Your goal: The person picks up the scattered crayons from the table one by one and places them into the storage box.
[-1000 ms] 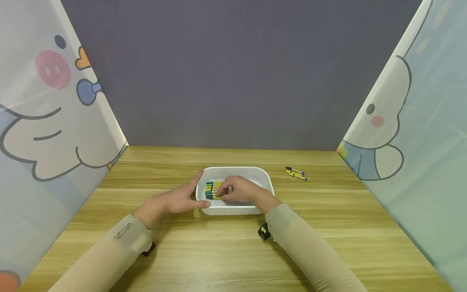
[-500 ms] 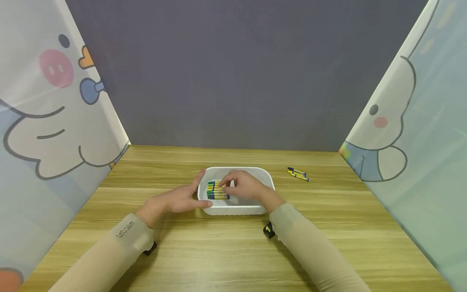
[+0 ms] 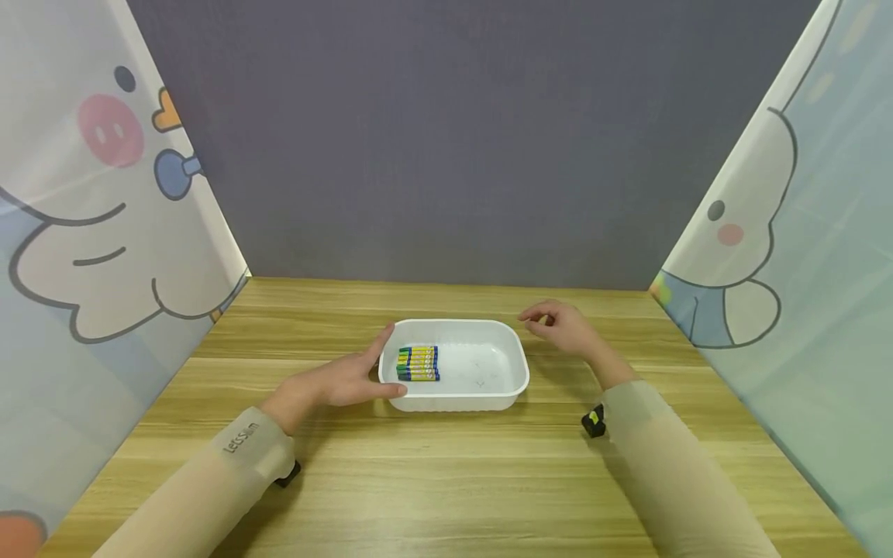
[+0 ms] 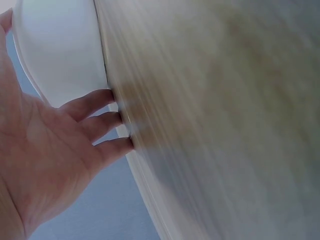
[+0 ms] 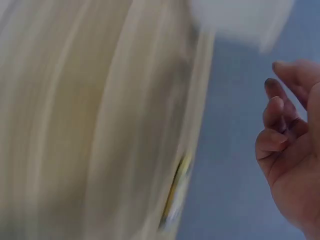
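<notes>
A white plastic tray (image 3: 481,368) sits mid-table with a neat row of yellow-and-blue crayons (image 3: 418,363) in its left end. My left hand (image 3: 359,377) rests against the tray's left side, thumb along the rim and straight fingers at the near corner; the left wrist view shows the same hand (image 4: 50,150) beside the tray (image 4: 60,45). Above the table, right of the tray, my right hand (image 3: 554,324) hovers with loosely curled fingers and holds nothing. In the right wrist view, that hand (image 5: 292,150) is empty, and a blurred yellow streak (image 5: 175,192) lies on the wood.
The wooden table (image 3: 446,473) is walled by a grey panel (image 3: 446,155) behind and cartoon-printed curtains on the left (image 3: 91,232) and right (image 3: 788,248). Small black wrist cameras sit under each sleeve (image 3: 593,422).
My right hand has lifted out of the tray and swung right, leaving the crayons lined up inside. It now covers the spot where loose crayons lay. The left hand has stayed put.
</notes>
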A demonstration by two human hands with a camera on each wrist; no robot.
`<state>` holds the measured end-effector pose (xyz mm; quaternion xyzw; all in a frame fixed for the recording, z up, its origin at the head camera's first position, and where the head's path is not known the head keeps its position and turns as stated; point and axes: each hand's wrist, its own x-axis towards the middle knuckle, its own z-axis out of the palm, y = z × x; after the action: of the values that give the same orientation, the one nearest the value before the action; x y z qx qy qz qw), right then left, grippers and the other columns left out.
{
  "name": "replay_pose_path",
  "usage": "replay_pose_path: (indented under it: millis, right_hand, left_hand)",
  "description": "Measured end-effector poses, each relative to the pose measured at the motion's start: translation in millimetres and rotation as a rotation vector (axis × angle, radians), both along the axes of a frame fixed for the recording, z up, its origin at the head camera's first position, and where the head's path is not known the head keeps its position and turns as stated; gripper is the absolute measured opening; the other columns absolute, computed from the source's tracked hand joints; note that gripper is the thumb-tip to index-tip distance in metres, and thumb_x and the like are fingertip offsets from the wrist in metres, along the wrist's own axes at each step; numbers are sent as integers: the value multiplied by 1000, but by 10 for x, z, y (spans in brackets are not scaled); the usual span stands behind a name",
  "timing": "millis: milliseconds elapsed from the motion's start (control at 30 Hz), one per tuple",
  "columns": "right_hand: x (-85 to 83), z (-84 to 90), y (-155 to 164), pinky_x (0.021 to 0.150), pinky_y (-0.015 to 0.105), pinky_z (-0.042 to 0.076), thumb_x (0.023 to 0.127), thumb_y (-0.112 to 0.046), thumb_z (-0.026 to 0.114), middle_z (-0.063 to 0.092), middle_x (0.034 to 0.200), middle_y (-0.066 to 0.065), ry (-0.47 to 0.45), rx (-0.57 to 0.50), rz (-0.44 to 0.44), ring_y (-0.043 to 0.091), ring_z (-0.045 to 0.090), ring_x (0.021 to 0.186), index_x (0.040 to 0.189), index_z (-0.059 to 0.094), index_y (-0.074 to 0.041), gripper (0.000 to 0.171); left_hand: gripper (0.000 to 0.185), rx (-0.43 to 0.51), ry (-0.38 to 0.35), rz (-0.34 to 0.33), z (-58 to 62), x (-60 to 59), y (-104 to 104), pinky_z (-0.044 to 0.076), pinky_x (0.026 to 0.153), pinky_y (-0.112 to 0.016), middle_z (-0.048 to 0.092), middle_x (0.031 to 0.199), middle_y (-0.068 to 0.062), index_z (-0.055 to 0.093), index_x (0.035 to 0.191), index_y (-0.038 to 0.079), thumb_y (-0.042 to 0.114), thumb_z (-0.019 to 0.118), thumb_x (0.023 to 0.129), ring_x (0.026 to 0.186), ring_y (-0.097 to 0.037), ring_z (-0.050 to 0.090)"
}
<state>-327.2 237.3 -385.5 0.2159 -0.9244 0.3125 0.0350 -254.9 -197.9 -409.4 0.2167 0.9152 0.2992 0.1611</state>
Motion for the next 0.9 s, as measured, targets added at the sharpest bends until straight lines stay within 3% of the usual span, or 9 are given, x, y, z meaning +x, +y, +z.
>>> replay_pose_path:
  millis: [67,167,267,333,500,633,900]
  right_hand:
    - [-25,-31,283,80,36,54,107,-10,69,76,122,20,-8,21,-21,26,66,97,126,79,-1,23]
    - [-28,-55,612,77,37,53,106,-7,69,75,119,25,-48,56,-58,26,66,91,127,78,3,25]
    - [-22,-74,834,72,36,50,104,-5,71,74,117,26,-83,97,-92,22,61,84,127,78,4,25]
    - [-10,-92,927,76,39,52,103,-6,72,74,116,25,-88,129,-111,26,64,89,126,79,3,25]
    - [-23,-141,1045,85,44,53,103,-6,72,76,115,22,-97,162,-114,32,68,102,122,80,0,22]
    - [-51,-182,1074,84,40,52,102,-5,73,76,113,19,-129,169,-123,26,67,98,124,80,-1,23]
    - [-57,-244,1072,80,38,53,100,-3,74,77,106,16,-103,153,-130,21,66,91,121,81,-1,22]
  left_hand:
    - [127,-4,0,0,-1,3,-3,38,124,-66,32,176,-27,-12,177,18,68,73,97,135,-37,59]
    - [127,-3,-1,-2,-8,7,-11,37,124,-66,30,177,-25,-12,177,19,67,73,97,136,-37,58]
    - [126,4,-2,-2,-19,5,-21,37,124,-66,30,177,-24,-12,177,20,67,73,97,136,-37,57]
    - [126,6,0,-2,-24,4,-23,38,124,-66,34,175,-24,-12,177,21,67,73,97,135,-36,58]
    - [126,4,-1,0,-30,13,-21,37,124,-67,33,176,-24,-12,177,21,67,73,97,137,-38,57]
    - [126,7,-3,2,-27,22,-12,35,126,-67,27,179,-22,-13,177,22,67,73,97,142,-39,55]
    - [127,2,-15,15,-11,22,4,37,125,-64,33,177,-19,-12,177,23,70,73,96,135,-34,58]
